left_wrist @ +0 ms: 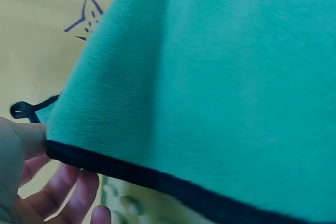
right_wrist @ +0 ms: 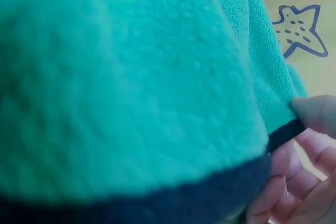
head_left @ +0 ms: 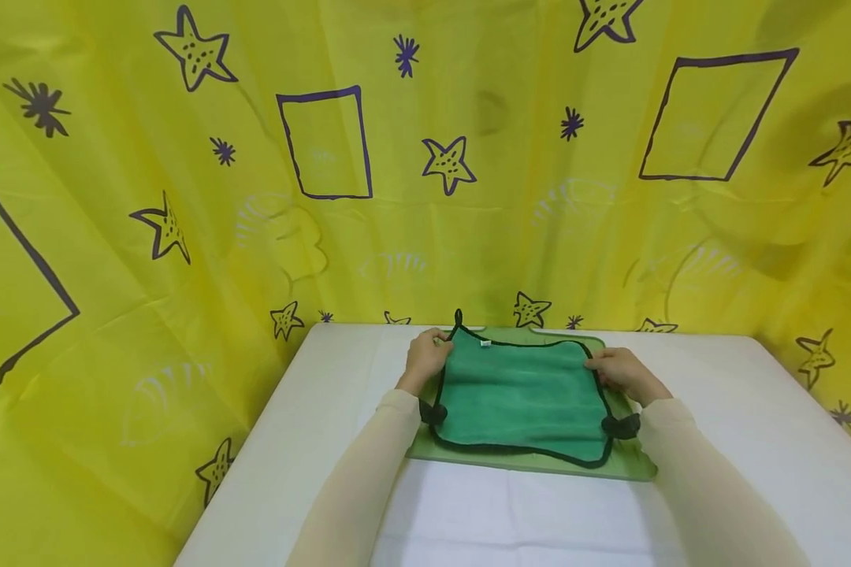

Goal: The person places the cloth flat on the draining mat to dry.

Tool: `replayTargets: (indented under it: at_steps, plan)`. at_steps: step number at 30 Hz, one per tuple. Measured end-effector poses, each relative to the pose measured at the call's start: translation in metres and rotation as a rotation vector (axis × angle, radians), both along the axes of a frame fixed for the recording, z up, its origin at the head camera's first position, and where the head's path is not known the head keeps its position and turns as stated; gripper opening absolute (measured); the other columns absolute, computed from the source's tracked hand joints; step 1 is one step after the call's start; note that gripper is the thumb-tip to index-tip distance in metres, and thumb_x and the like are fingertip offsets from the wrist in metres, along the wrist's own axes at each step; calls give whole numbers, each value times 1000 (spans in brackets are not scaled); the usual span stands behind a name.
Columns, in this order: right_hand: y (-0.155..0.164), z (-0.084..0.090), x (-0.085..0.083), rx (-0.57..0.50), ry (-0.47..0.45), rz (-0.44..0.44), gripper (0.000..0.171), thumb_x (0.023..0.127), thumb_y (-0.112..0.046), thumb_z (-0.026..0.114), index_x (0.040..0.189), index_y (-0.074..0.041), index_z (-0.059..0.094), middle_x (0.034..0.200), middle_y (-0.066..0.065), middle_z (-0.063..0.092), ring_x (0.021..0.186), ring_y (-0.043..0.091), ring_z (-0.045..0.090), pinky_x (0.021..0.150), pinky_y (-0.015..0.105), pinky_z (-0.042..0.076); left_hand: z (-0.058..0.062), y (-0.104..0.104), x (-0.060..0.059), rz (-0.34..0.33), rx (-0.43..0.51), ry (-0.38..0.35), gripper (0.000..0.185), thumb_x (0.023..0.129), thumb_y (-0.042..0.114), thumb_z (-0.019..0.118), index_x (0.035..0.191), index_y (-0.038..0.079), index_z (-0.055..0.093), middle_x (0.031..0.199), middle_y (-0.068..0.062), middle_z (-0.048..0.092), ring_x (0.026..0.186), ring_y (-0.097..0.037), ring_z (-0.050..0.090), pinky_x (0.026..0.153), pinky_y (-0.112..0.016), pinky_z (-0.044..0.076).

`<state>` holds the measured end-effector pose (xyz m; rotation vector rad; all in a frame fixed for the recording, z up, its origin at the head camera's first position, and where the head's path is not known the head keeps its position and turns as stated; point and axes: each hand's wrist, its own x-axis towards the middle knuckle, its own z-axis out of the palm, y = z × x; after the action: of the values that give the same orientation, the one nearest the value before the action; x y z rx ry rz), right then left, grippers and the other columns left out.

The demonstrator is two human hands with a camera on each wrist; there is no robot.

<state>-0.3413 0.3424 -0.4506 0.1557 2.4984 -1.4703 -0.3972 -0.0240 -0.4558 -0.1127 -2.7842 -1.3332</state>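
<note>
A green towel (head_left: pixel 521 394) with black trim lies spread on a light green board (head_left: pixel 631 465) on the white table. My left hand (head_left: pixel 428 356) pinches the towel's far left edge, thumb on top and fingers (left_wrist: pixel 58 192) under the black trim (left_wrist: pixel 131 174), near a black hanging loop (left_wrist: pixel 23 110). My right hand (head_left: pixel 620 370) pinches the far right edge, with the thumb (right_wrist: pixel 315 114) on the cloth and the other fingers beneath. The towel (right_wrist: pixel 131 87) fills both wrist views, and both edges are lifted slightly off the board.
The white table (head_left: pixel 752 425) stretches left, right and toward me around the board. A yellow curtain (head_left: pixel 411 181) printed with purple stars and squares closes in the back and both sides.
</note>
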Motion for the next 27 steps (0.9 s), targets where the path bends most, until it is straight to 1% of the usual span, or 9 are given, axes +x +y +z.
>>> replayTargets:
  at_steps: [2,5,11,14,16,19,22,24,27]
  plan:
    - [0,4,-2,27,26,-11,20,106,-19,52,110,0,57,68,-5,48,64,12,46,66,30,44,5,0,0,-2,46,18,20,102,22,62,115,10,71,95,-12,71,73,-21,59,64,-32,46]
    - [0,10,-5,64,84,5,27,107,-21,52,119,3,52,74,-2,50,70,15,48,70,32,46,13,1,-1,-7,103,33,19,103,22,61,116,10,69,100,-12,71,78,-21,62,67,-32,48]
    - [-1,13,-11,90,158,19,36,106,-25,54,126,5,51,103,12,57,85,21,53,77,33,51,16,0,-5,-22,140,53,17,103,20,61,116,11,68,100,-13,69,79,-22,61,66,-30,48]
    - [-2,9,-13,102,170,12,35,106,-23,55,125,6,52,110,14,58,86,20,53,77,32,50,13,0,-8,-29,145,52,16,103,19,62,115,10,68,99,-14,69,77,-21,59,65,-30,47]
    - [-3,5,-14,119,165,19,33,106,-21,55,124,7,52,106,14,59,85,19,53,75,33,48,9,-1,-9,-42,128,40,16,103,18,62,115,10,68,100,-14,69,76,-21,59,66,-31,47]
    - [-3,0,-14,153,144,48,32,105,-18,55,122,9,54,99,12,59,82,19,53,74,33,46,0,-2,-10,-68,66,-2,19,102,16,63,118,10,68,103,-15,70,79,-23,62,69,-34,50]
    - [-4,-2,-15,177,133,72,31,105,-17,55,120,10,55,101,12,59,81,17,53,73,31,46,-7,-3,-12,-82,1,-35,25,99,15,68,123,10,69,107,-15,71,87,-26,66,75,-38,55]
    - [-6,-2,-16,181,140,77,30,104,-16,56,119,10,56,102,13,58,80,17,53,72,31,47,-10,-3,-14,-79,-20,-36,28,96,13,71,124,10,69,110,-15,72,92,-28,68,79,-41,57]
    - [-6,-2,-16,199,172,64,28,103,-15,57,116,10,59,99,13,60,79,18,53,70,31,47,-13,-2,-15,-72,-20,-3,26,95,11,72,121,9,72,110,-15,73,97,-30,69,80,-41,58]
